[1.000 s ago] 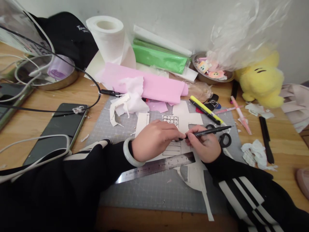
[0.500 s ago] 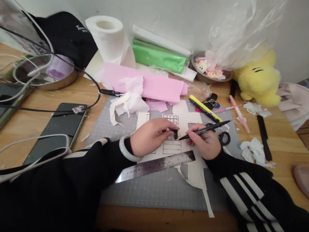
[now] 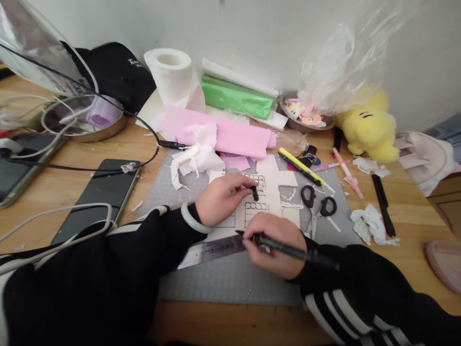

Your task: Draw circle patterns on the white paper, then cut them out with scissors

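A black pen is gripped in the closed right hand, with its tip held over the steel ruler on the grey cutting mat. The pen cap is pinched by the left hand above the gridded white card. Scissors are seen near the card.

Head-worn view, forward and down over the counter.
The camera looks from the person's head toward the wall, which runs across the top of the frame behind the counter. Both black sleeves enter from the bottom corners. It is close: the left hand with a cap and the right hand with a pen sit mid-frame over the grey mat.
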Action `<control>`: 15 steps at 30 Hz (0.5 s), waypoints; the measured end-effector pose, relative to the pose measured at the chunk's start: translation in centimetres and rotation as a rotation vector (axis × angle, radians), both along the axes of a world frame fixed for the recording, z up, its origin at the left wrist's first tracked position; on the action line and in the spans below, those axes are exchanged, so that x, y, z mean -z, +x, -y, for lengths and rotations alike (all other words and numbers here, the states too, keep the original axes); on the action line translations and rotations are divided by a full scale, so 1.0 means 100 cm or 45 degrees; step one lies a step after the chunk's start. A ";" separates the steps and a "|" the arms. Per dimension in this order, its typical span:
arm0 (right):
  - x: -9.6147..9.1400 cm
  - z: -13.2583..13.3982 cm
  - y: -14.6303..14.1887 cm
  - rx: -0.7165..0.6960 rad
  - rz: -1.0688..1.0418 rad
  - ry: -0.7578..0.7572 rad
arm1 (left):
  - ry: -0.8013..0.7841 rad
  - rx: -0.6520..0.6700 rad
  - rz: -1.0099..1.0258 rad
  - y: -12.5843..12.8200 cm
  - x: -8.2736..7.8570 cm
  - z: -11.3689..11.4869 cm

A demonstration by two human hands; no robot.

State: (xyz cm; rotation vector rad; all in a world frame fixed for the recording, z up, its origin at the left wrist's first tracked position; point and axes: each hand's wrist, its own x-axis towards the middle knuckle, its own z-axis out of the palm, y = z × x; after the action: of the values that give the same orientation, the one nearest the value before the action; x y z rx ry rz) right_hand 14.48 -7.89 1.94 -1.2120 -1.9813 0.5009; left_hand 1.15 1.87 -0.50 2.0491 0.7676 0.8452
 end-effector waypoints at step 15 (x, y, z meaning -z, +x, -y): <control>0.010 -0.003 0.011 -0.142 -0.036 -0.753 | -0.101 0.087 -0.077 -0.001 -0.006 0.000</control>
State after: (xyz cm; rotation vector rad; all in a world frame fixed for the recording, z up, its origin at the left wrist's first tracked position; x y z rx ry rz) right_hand 15.59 -7.58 0.92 -1.4268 -1.9443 1.2150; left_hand 1.05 1.90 0.12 2.0263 0.7477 0.7069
